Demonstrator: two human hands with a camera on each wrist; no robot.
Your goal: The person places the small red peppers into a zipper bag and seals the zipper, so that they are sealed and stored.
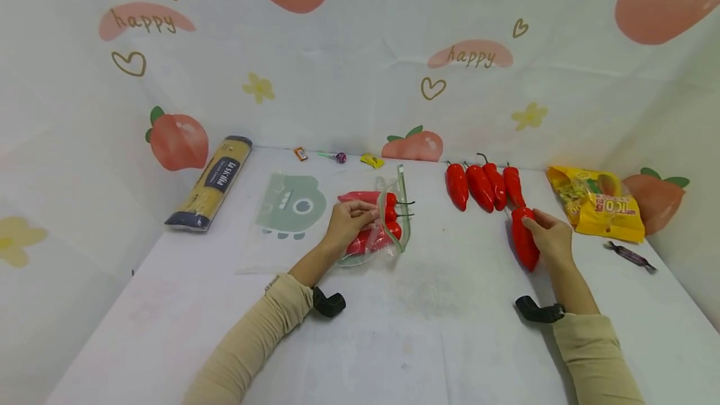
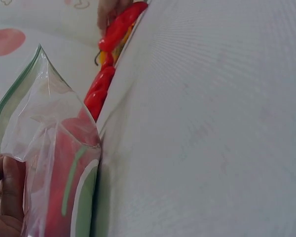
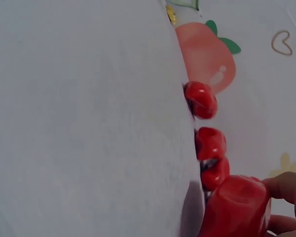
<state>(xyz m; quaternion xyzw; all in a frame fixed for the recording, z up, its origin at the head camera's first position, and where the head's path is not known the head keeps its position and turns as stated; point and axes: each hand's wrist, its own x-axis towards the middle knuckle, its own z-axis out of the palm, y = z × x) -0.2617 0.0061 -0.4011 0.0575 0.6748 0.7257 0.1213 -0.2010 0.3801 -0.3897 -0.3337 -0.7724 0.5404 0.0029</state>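
Observation:
My left hand pinches the upper edge of a clear zip bag, whose green-trimmed mouth stands open toward the right. Inside lie several red peppers, their stems poking out at the mouth. Over the table's right side, my right hand grips another red pepper between thumb and fingers; this pepper fills the bottom of the right wrist view. Just behind it, several more red peppers lie in a row. In the left wrist view the bag's plastic rises beside my fingers.
A second zip bag with a green monster print lies flat at left, near a spaghetti pack. Small candies and a lollipop sit along the back. A yellow candy bag and a dark wrapped candy are at right.

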